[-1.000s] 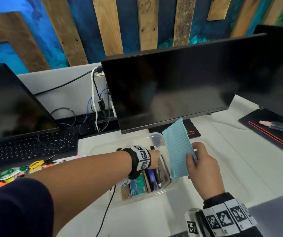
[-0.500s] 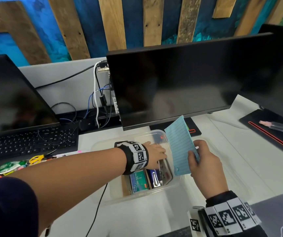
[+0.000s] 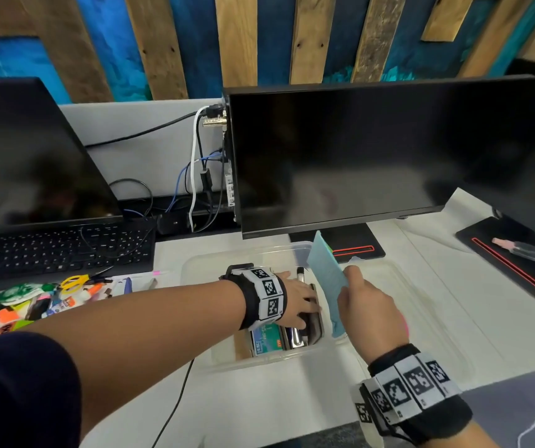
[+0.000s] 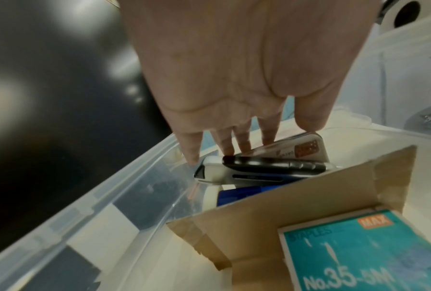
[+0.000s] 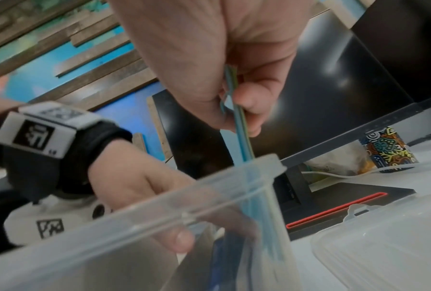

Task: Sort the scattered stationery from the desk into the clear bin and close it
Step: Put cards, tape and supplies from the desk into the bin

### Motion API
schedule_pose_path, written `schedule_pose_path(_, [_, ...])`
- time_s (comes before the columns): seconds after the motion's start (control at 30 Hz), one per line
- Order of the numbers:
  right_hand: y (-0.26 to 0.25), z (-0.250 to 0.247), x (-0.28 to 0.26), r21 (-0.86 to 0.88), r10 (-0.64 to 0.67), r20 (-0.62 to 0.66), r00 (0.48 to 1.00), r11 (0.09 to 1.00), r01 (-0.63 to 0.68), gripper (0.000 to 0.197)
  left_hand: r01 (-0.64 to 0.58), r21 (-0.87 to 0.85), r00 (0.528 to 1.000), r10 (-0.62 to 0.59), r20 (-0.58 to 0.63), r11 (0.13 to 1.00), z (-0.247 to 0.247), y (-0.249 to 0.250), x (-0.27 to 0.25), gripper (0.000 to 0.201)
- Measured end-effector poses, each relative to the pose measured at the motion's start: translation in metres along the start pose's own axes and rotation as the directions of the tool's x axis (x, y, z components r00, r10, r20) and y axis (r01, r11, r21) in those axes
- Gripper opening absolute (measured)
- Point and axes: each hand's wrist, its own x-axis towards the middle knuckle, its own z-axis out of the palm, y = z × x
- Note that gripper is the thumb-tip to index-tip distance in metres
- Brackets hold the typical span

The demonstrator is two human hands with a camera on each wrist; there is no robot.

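**Blue pad going into bin edge-on, left hand steadying contents**

While the left hand [image 3: 295, 299] reaches across from the left into the clear bin [image 3: 195, 266], its forearm runs nearly level over the tabletop [image 3: 292, 409], palm down. Left fingers [image 4: 192, 149] extended, not curled; tips resting on the stapler [image 4: 259, 169] and the flat packet [image 4: 301, 149] behind it. Touching, not gripping.

Right hand [image 3: 368, 310] sits at the bin's right wall, wrist bent, knuckles up. Thumb and fingers [image 5: 247, 100] pinch the blue lined notepad [image 3: 326, 279] at its near edge.

Notepad orientation: standing on edge, long axis running from the near-right bin wall up and away toward the monitor [image 3: 356, 156], top corner tilted toward the monitor base. Lower end is already below the bin rim, against the right wall, per right wrist view. Whether it touches the bin floor: can't tell, wall blurs it.

Inside the bin: staples box [image 4: 354, 254] lying flat in a brown cardboard tray [image 4: 271, 216], near end; stapler beyond it.

Bin lid [image 3: 421, 318] lies flat on the tabletop just right of the bin. More stationery, including yellow scissors [image 3: 75, 281], is heaped at far left by the keyboard [image 3: 59, 250].
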Motion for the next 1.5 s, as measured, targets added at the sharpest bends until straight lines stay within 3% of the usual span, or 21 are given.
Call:
schedule_pose_path(0.3, [-0.022, 0.023, 0.002, -0.251, -0.065, 0.146, 0.987, 0.963, 0.100, 0.028, 0.017, 0.017, 1.000, -0.017, -0.006, 1.000, 0.009, -0.002, -0.010, 0.057])
schedule_pose_path(0.47, [-0.021, 0.027, 0.006, -0.253, -0.038, 0.219, 0.975, 0.963, 0.094, 0.028, -0.003, -0.004, 1.000, 0.003, -0.019, 1.000, 0.013, -0.005, -0.017, 0.056])
schedule_pose_path(0.6, [-0.027, 0.030, 0.010, -0.291, -0.119, 0.072, 0.990, 0.947, 0.135, 0.006, -0.011, 0.012, 1.000, 0.012, -0.018, 1.000, 0.015, -0.007, -0.018, 0.058])
schedule_pose_path(0.73, [-0.026, 0.039, 0.014, -0.333, -0.110, 0.109, 0.988, 0.932, 0.141, 0.003, -0.015, 0.021, 1.000, 0.016, -0.015, 1.000, 0.019, -0.006, -0.016, 0.059])
schedule_pose_path(0.83, [-0.020, 0.050, 0.024, -0.364, -0.040, 0.203, 0.978, 0.925, 0.113, 0.030, 0.000, 0.030, 1.000, 0.000, -0.005, 1.000, 0.021, -0.007, -0.013, 0.059])
schedule_pose_path(1.03, [-0.004, 0.043, 0.041, -0.072, -0.034, 0.327, 0.944, 0.996, 0.060, 0.055, 0.056, -0.009, 0.998, -0.056, 0.002, 0.998, 0.026, -0.012, -0.015, 0.065])
schedule_pose_path(1.2, [-0.002, 0.041, 0.042, -0.056, -0.018, 0.378, 0.926, 0.998, 0.043, 0.062, 0.106, -0.099, 0.994, -0.105, 0.008, 0.989, 0.018, -0.009, -0.026, 0.066])
schedule_pose_path(1.33, [-0.007, 0.033, 0.035, -0.055, -0.014, 0.326, 0.945, 0.998, 0.034, 0.055, 0.158, -0.139, 0.985, -0.166, -0.050, 0.978, 0.009, -0.009, -0.038, 0.056])
schedule_pose_path(1.5, [-0.026, 0.025, 0.022, 0.007, -0.113, 0.090, 0.989, 0.994, 0.113, 0.037, 0.247, -0.222, 0.952, -0.279, -0.126, 0.943, 0.008, -0.014, -0.063, 0.046])
